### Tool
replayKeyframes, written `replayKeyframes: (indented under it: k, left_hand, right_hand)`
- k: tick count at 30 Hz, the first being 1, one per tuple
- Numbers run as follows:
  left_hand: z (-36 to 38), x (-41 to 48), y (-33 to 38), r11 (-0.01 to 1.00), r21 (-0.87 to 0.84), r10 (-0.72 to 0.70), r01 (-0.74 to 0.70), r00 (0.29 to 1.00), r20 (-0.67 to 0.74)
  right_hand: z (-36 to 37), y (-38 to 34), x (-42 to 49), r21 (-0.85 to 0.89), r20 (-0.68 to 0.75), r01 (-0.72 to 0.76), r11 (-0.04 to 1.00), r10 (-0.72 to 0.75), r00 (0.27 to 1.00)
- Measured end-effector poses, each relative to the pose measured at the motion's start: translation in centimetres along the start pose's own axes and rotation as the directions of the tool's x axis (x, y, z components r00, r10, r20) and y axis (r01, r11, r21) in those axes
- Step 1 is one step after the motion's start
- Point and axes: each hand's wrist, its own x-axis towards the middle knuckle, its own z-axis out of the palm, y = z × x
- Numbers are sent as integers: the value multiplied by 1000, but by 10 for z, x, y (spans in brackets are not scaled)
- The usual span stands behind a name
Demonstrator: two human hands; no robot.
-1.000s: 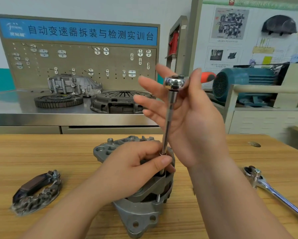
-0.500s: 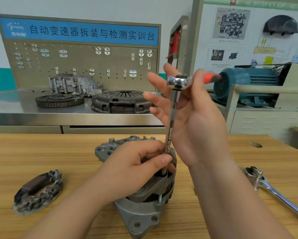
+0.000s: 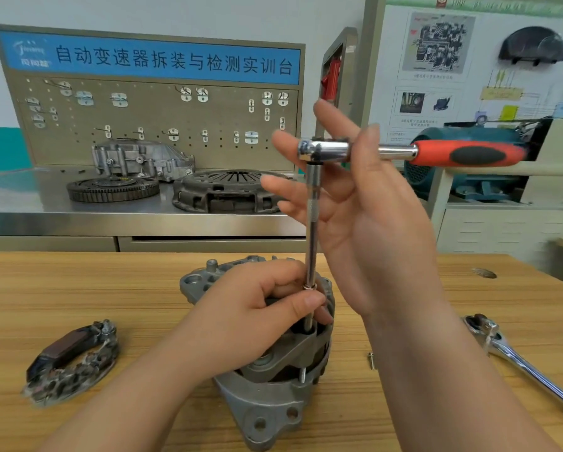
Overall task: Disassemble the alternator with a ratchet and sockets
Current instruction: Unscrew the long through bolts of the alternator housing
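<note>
Auto training workshop, tool pegboard (image 3: 162,115), clutch parts (image 3: 228,190)

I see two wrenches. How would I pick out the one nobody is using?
Start at the wooden table, right of the alternator. The idle ratchet lies flat near the right edge. It is all chrome; the held ratchet has an orange grip.

- Your alternator (image 3: 267,396): grey cast housing, standing on end.
- Your ratchet (image 3: 462,154): red-and-black handle level, above the alternator, pointing right.
- Your extension bar (image 3: 312,243): chrome, upright, from ratchet head down into the alternator.
</note>
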Motion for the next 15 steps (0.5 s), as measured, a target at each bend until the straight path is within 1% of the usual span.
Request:
replayKeyframes:
  k: [2,4,5,6,8,10,12,13,15]
  left_hand:
    - [0,0,-2,1000,-28,-12,12,1000,-16]
    - [1,0,-3,999,-35,-8,7,1000,-26]
    - [1,0,-4,1000,-31,-1,1,1000,-26]
    - [2,0,-4,1000,-29,7,-7,1000,-24]
    - [2,0,-2,999,-27,31,-31,999,-15]
    - [3,-1,1,998,-6,59,-59,998,0]
    - [3,-1,2,998,14,60,-60,998,13]
    - [3,-1,1,998,12,55,-55,998,15]
    - [2,-1,1,1000,-14,28,-28,999,17]
  right_hand:
    - [1,-1,-1,-108,15,125,986,-124,992]
    - [1,-1,-2,-147,43,207,967,-203,978]
    - [2,-1,-2,-129,47,198,972,-193,980]
    - [3,-1,-2,-90,47,158,983,-154,987]
    - [4,0,-2,28,60,41,999,-42,997]
    - [3,0,-2,151,94,-72,986,59,994]
    - [4,-1,-1,224,113,-157,962,134,984]
    - [4,-1,-1,234,101,-163,959,142,985]
    - [4,0,-1,184,53,-89,979,80,995]
